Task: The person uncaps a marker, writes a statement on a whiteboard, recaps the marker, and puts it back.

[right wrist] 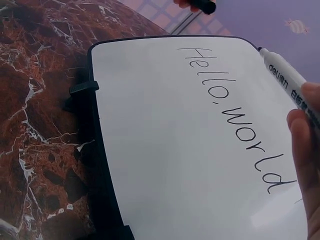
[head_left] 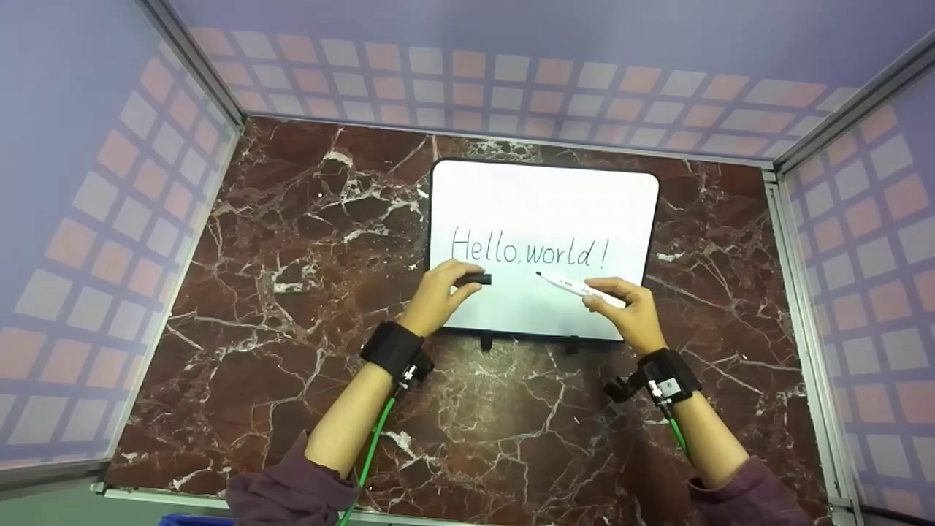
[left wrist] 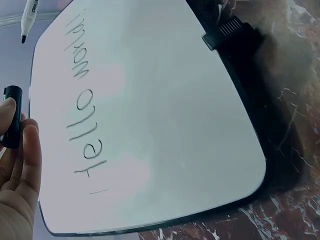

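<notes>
A whiteboard (head_left: 540,197) with a dark frame bears the handwritten words "Hello, world!" in black. Over its lower left part, my left hand (head_left: 438,292) pinches a black marker cap (left wrist: 14,117) between thumb and fingers. My right hand (head_left: 628,310) grips a white whiteboard marker (head_left: 577,286) near its rear end. The marker's dark tip is bare and points left toward the cap, with a gap between the two. Both hands are above the board's lower half, below the writing. In the right wrist view, printed lettering shows on the marker barrel (right wrist: 285,75).
Dark clips or feet (head_left: 486,340) jut from the board's near edge. Beneath lies a reddish-brown marble-patterned table (head_left: 314,241). Panels with pink and white squares (head_left: 467,88) enclose the back and sides. Green cables (head_left: 376,438) run from the black wrist straps (head_left: 394,354).
</notes>
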`<state>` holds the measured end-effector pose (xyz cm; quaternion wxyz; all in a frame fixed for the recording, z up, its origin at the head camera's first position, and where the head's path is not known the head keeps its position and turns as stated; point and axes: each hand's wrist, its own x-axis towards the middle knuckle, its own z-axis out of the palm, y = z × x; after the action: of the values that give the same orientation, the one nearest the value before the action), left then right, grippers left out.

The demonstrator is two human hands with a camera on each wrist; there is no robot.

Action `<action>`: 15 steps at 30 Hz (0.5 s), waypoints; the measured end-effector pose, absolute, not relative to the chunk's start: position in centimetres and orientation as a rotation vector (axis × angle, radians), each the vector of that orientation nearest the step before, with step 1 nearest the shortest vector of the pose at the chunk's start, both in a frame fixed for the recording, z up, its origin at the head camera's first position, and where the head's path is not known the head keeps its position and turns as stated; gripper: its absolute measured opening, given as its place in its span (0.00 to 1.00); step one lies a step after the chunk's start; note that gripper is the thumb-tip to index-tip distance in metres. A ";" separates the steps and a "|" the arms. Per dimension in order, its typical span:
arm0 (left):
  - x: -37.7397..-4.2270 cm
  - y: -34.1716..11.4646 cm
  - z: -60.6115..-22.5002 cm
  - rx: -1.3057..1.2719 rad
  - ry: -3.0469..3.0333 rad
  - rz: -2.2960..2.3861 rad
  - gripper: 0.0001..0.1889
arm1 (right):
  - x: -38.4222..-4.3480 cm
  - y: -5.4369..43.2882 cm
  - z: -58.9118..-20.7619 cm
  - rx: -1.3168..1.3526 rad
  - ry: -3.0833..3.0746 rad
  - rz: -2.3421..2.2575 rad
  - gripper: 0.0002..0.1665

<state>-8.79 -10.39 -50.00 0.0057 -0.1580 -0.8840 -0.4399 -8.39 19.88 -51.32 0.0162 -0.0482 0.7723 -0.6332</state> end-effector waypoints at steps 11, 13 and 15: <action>-8.6 -8.5 -49.1 -0.593 -2.793 -1.416 0.14 | -8.1 19.4 -51.1 -0.222 2.332 -1.936 0.15; -8.6 -8.3 -49.2 -0.615 -2.795 -1.410 0.14 | -8.0 19.3 -51.0 -0.219 2.312 -1.934 0.15; -8.5 -8.1 -49.2 -0.637 -2.794 -1.406 0.13 | -8.0 19.2 -50.9 -0.220 2.313 -1.915 0.15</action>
<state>-8.52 -8.14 -49.20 -0.0252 -0.1995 -0.8751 -0.4402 -8.00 19.25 -50.94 0.0652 -0.0729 0.7666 -0.6347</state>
